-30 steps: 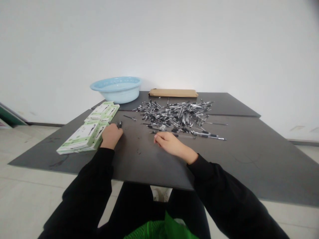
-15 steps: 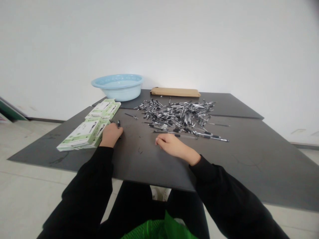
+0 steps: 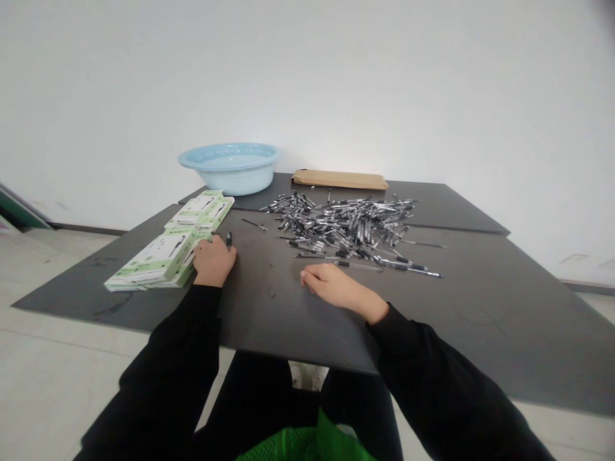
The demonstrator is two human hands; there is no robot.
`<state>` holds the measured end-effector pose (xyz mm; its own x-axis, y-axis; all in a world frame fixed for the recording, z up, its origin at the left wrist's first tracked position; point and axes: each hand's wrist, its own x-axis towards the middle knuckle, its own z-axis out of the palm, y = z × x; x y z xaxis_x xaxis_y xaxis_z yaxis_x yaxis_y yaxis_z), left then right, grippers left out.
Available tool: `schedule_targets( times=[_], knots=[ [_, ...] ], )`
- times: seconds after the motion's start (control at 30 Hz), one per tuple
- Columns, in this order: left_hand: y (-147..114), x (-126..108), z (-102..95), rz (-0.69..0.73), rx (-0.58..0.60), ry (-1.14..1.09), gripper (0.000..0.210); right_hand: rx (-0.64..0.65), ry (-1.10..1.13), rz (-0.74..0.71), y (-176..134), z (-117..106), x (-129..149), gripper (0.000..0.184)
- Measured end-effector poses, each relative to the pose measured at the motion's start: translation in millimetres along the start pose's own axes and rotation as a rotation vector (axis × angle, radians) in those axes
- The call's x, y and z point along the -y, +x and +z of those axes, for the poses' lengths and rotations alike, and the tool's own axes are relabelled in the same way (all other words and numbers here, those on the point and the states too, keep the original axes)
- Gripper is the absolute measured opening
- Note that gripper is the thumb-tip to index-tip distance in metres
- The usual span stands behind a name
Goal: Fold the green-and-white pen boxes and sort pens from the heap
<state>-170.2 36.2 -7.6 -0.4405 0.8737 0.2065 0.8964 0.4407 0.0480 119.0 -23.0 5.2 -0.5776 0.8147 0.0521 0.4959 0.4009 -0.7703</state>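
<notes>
My left hand [image 3: 214, 261] is at the right edge of the stacked white-and-green pen boxes [image 3: 161, 255], its fingers touching their side. A dark pen [image 3: 229, 239] sticks out beyond its thumb side, with the rest hidden by the hand. My right hand [image 3: 331, 285] rests on the table with its fingers curled in, and no object shows in it. Just beyond it lies a large loose heap of clear pens with black grips [image 3: 355, 221]. One clear pen [image 3: 358, 265] lies close behind the right knuckles.
A light blue basin [image 3: 235, 179] stands at the back left, behind the boxes. Along the wall lies a flat brown cardboard piece [image 3: 339, 179]. A single thin pen [image 3: 254, 224] lies between boxes and heap. The dark table [image 3: 480, 307] has its near edge before my lap.
The fingers of my left hand have shifted left onto the side of the boxes. My right hand has stayed almost still. The whole view has moved very slightly.
</notes>
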Motion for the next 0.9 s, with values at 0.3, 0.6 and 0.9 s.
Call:
schedule_targets(
  times=[0.3,0.6,0.9],
  knots=[
    [5,4,0.5,0.064,0.027,0.01,0.04,0.024,-0.055,-0.02,-2,0,1,0.033],
    [7,7,4.2,0.094,-0.034,-0.003,0.045,0.034,-0.107,-0.078,-2,3,-1,0.032],
    [11,-4,17.2,0.255,-0.211,-0.129,0.06,0.037,-0.115,-0.09,-2,2,-3,0.03]
  ],
)
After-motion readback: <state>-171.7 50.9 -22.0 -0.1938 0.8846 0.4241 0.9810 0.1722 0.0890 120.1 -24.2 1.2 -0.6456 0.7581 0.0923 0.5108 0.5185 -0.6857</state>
